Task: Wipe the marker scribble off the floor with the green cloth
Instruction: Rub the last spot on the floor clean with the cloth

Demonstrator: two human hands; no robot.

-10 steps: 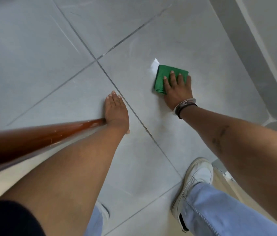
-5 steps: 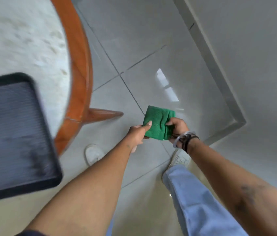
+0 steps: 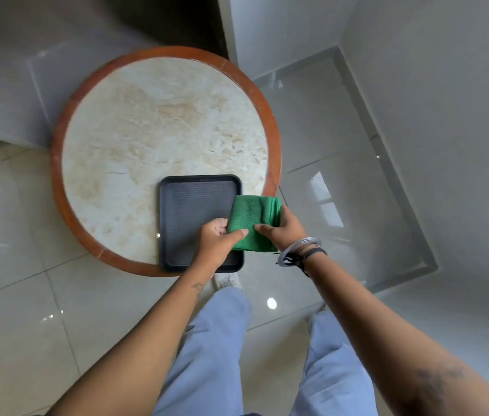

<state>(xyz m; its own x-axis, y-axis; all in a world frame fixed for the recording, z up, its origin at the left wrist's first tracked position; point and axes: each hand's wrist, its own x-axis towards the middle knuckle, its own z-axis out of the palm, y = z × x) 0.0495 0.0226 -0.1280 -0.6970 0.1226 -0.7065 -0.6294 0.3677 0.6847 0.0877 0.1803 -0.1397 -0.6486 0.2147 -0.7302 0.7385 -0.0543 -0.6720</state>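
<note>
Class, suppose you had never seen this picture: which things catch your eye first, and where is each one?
The folded green cloth stands out, held between the left hand and the right hand near the middle of the view. Beneath them a black tray sits at the near edge of a round table with a reddish-brown rim.

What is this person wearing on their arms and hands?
Both forearms are bare, with no sleeves or gloves. The right wrist carries silver bangles and a dark cord band. The left forearm bears a small dark tattoo. A larger, blurry dark marking shows on the right forearm.
</note>
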